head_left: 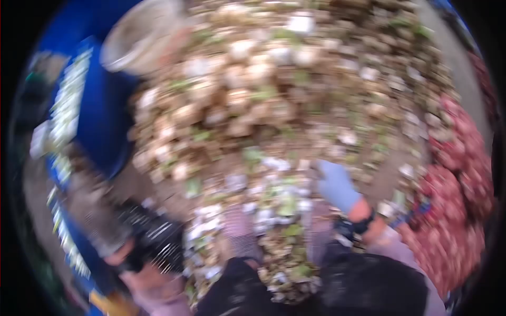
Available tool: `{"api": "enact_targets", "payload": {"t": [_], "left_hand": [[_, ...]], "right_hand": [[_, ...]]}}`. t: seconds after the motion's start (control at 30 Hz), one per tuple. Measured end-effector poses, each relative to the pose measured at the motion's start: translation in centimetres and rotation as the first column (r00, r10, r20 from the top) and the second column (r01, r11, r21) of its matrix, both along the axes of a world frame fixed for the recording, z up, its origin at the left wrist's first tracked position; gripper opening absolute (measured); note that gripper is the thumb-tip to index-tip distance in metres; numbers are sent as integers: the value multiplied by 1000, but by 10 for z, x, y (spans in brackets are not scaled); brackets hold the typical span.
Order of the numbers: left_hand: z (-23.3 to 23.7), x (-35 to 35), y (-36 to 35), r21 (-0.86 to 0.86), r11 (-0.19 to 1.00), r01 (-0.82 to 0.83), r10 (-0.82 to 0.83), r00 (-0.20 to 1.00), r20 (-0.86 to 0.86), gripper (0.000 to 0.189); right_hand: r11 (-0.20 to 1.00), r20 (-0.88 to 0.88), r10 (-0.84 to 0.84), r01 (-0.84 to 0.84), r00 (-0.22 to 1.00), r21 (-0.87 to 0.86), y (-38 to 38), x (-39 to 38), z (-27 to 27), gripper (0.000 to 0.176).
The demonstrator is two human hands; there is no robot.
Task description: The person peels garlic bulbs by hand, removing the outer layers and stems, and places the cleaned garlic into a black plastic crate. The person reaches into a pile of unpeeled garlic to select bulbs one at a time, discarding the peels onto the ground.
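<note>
The pile of pale bulbs [237, 97] is spreading over the ground ahead of the person. The right hand [337, 185], in a light blue glove, is hovering or resting just off the pile's near edge, right of the feet [241, 231]; blur is hiding the fingertips, so whether they are closing on anything cannot be told. The left hand [92, 210], in a grey glove, is reaching out left of the pile's near edge, beside a blue container [105, 105]; its grip cannot be told either. Shiny black plastic [155, 231] is lying between that arm and the feet.

White and green scraps [279, 203] are covering the ground from the pile's near edge back around the feet. A pale tub [139, 39] is bordering the pile's far left corner. Red mesh sacks [448, 210] are hemming the space right of the pile, leaving a strip of brown ground [387, 171] showing between the right hand and the sacks. Another strip is showing between the blue container and the scraps.
</note>
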State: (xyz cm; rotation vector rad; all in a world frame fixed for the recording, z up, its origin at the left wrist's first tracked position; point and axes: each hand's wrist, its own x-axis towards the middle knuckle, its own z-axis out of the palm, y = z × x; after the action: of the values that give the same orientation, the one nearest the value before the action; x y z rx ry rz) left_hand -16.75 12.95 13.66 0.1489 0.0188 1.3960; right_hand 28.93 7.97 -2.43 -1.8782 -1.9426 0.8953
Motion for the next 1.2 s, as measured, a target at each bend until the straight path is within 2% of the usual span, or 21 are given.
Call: {"api": "enact_targets", "payload": {"t": [0.03, 0.07, 0.1, 0.17, 0.2, 0.23, 0.3, 0.37, 0.4, 0.5, 0.53, 0.57, 0.6, 0.7, 0.77, 0.83, 0.9, 0.97, 1.13, 1.17, 1.2], "left_hand": [[9, -11, 15, 142, 987, -82, 147, 820, -552, 58], [20, 42, 33, 172, 959, 224, -141, 909, -393, 53], [2, 63, 26, 97, 951, -293, 211, 387, -897, 50], [-23, 122, 22, 139, 975, -175, 169, 169, -971, 46], [-26, 147, 17, -39, 962, -272, 15, 195, -981, 41], [-42, 157, 13, -50, 979, -196, -15, 175, -984, 38], [-61, 177, 8, -175, 982, -71, -171, 63, -983, 36], [-91, 189, 2, -295, 955, 31, -297, 88, -951, 36], [-103, 197, -1, -353, 933, 66, -358, 108, -927, 37], [-134, 211, -17, -447, 874, 190, -469, 90, -879, 46], [-139, 218, -21, -450, 873, 187, -472, 92, -877, 46], [-141, 225, -26, -460, 860, 222, -494, 129, -860, 49], [-141, 235, -31, -469, 845, 257, -516, 165, -840, 52], [-144, 253, -38, -580, 749, 321, -662, 394, -637, 57], [-149, 240, -39, -470, 849, 243, -529, 382, -758, 55], [-133, 234, -41, -447, 885, 126, -452, 459, -765, 59], [-126, 228, -43, -343, 935, 89, -348, 417, -840, 64], [-111, 232, -44, -305, 931, 203, -360, 363, -859, 70], [-124, 214, -50, 57, 952, 300, 122, -202, -972, 76], [-126, 212, -53, 45, 953, 301, 113, -213, -971, 76], [-129, 212, -57, -101, 977, 185, -101, -11, -995, 77]], "right_hand": [[999, 97, -30, 29, 995, 12, 6, 13, 6, 25], [999, 171, -42, 38, 984, 31, 18, 33, 14, 24], [984, 243, -152, 124, 958, 127, 26, 65, 9, 24], [913, 394, -305, 148, 867, 381, 58, 111, 15, 23], [939, 569, -335, 221, 751, 262, 76, 139, 15, 32], [901, 609, -393, 155, 689, 405, 91, 165, 8, 37], [914, 599, -399, 248, 694, 321, 111, 192, -1, 43], [925, 504, -297, 375, 811, -59, 123, 215, -38, 52], [899, 537, -347, 437, 769, -44, 126, 202, -27, 62], [803, 134, -483, 499, 865, -326, 115, 139, 13, 46], [926, 170, -299, 329, 939, -185, 96, 125, -13, 38], [804, 18, -425, 387, 905, -451, 99, 102, 29, 41], [974, 108, 16, 9, 994, -227, 63, 55, 25, 42], [911, -44, 413, -413, 910, 11, 25, -12, 33, 57], [949, -286, 302, -259, 909, 180, 19, -24, 45, 58], [986, -633, -137, 45, 762, -160, 13, -21, 38, 56], [810, -736, -549, 36, 396, -585, 10, -14, 14, 34], [792, -710, -371, -195, 599, -578, 19, -20, 44, 26], [732, -610, -390, -169, 690, -660, 28, -45, 46, 30], [718, -589, -345, -198, 730, -667, 29, -48, 47, 29], [722, -606, -372, -192, 703, -665, 28, -51, 50, 27]]}}
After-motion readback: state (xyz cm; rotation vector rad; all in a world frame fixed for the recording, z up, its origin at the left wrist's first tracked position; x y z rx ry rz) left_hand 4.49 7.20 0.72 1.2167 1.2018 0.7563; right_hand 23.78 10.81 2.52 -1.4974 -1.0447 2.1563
